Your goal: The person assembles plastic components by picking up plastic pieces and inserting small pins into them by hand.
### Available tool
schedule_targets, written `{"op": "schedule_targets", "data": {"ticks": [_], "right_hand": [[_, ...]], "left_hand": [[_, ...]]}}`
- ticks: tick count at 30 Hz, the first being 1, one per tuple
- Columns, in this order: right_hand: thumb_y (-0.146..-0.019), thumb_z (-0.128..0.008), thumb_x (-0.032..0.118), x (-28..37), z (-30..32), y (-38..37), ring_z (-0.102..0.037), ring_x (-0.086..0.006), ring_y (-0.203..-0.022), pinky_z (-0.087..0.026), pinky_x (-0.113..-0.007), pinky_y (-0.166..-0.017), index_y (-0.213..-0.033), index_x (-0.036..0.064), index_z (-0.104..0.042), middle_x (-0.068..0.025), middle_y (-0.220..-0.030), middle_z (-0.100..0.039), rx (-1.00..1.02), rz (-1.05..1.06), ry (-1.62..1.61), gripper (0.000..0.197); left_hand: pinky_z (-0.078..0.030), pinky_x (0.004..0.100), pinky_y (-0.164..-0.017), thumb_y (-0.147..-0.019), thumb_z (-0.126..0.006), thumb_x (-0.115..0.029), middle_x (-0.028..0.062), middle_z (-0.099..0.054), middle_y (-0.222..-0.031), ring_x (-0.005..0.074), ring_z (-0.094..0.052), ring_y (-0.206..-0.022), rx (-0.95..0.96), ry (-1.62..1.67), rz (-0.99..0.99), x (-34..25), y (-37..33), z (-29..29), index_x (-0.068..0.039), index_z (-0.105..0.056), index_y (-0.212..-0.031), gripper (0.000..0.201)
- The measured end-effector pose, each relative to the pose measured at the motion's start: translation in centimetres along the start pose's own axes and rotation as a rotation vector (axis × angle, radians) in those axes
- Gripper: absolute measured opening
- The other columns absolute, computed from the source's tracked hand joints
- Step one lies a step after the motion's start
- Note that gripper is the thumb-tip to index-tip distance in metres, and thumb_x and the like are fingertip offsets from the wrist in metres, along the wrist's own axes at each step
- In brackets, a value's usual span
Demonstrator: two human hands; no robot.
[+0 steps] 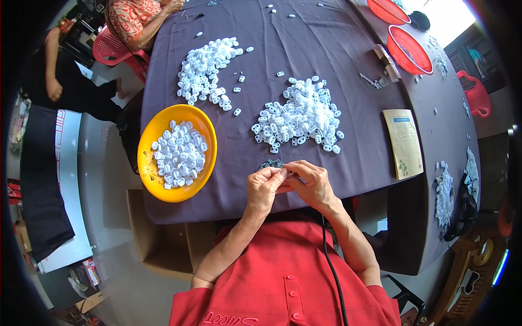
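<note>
My left hand (265, 188) and my right hand (310, 182) meet at the near edge of a table covered in dark purple cloth (326, 43). Their fingertips pinch together on a tiny part that I cannot make out. Just beyond them lies a small heap of dark metal bits (271, 163). Further out sits a pile of small white plastic pieces (300, 115). To the left, a yellow plate (149, 173) holds more of the same white pieces. A second white pile (207, 69) lies at the far left.
A yellow booklet (403, 142) lies to the right. Two red mesh baskets (409, 50) stand at the far right. Another person in a patterned top (136, 19) sits at the far left corner on a red chair. An open cardboard box (157, 239) stands below the plate.
</note>
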State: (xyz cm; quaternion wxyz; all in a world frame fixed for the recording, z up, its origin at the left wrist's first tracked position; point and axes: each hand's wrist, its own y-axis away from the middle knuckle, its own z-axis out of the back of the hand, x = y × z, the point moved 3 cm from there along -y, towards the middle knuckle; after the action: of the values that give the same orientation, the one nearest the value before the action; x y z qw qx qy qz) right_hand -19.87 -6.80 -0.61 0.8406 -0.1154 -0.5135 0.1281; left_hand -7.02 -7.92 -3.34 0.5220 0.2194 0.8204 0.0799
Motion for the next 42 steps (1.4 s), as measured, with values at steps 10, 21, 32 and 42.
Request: {"op": "schedule_targets", "data": {"ticks": [10, 21, 32, 42], "right_hand": [[-0.070, -0.059, -0.002, 0.2, -0.1, -0.3, -0.063, -0.0245, -0.067, -0.050, -0.030, -0.057, -0.092, 0.0000, -0.059, -0.0112, -0.080, -0.062, 0.011, 0.080, 0.082, 0.021], [-0.071, -0.063, -0.001, -0.6, -0.6, -0.3, -0.064, -0.0200, -0.075, -0.051, -0.027, -0.064, -0.098, -0.0009, -0.060, -0.0105, -0.085, -0.063, 0.014, -0.099, -0.122, 0.027], [-0.072, -0.061, -0.004, -0.5, -1.2, 0.2, -0.064, -0.0199, -0.079, -0.051, -0.027, -0.067, -0.100, -0.0014, -0.060, -0.0113, -0.090, -0.063, -0.014, -0.150, -0.190, 0.029], [-0.071, -0.061, -0.004, 0.2, -1.2, 0.3, -0.064, -0.0185, -0.075, -0.050, -0.027, -0.063, -0.097, 0.0000, -0.062, -0.0108, -0.088, -0.064, -0.076, -0.103, -0.121, 0.027]], "left_hand": [[-0.056, 0.0325, -0.065, -0.086, -0.055, -0.011, 0.0108, -0.063, -0.078, 0.0166, -0.063, -0.068, -0.029, 0.070, -0.021, 0.4, 0.0, 0.2, 0.004, -0.061, -0.083, 0.016], [-0.055, 0.0317, -0.067, -0.086, -0.055, -0.014, 0.0114, -0.063, -0.079, 0.0174, -0.063, -0.070, -0.058, 0.096, 0.057, -0.4, 0.0, 0.2, 0.003, -0.061, -0.083, 0.018], [-0.055, 0.0305, -0.065, -0.086, -0.056, -0.013, 0.0096, -0.062, -0.076, 0.0152, -0.062, -0.068, -0.094, 0.102, 0.040, -0.3, 0.1, 0.7, 0.002, -0.061, -0.081, 0.017], [-0.054, 0.0286, -0.064, -0.086, -0.056, -0.012, 0.0092, -0.063, -0.078, 0.0146, -0.062, -0.068, -0.136, 0.090, -0.022, 0.1, 0.6, 0.5, 0.002, -0.061, -0.085, 0.015]]}}
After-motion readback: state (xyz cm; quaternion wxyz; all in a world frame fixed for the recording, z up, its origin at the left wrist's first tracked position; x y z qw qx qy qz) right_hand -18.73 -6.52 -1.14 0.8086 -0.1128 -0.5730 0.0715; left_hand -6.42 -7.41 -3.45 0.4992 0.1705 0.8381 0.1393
